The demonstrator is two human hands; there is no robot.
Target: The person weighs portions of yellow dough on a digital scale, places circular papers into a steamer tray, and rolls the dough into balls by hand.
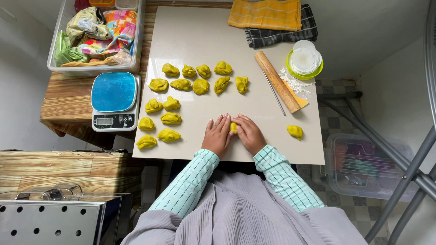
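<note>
Pale and smooth, the board [190, 31] lay across a wooden table, giving the dough a clean bed. Both hands met at its near edge: the left hand [217, 135] and right hand [248, 133], fingers close together, pinched one yellow lump [233, 127] between them. Right of that lump sat one stray piece [294, 131]; left and beyond it, sixteen shaped pieces [170, 104] waited in loose rows. Farther right lay one rolling pin [277, 81].
</note>
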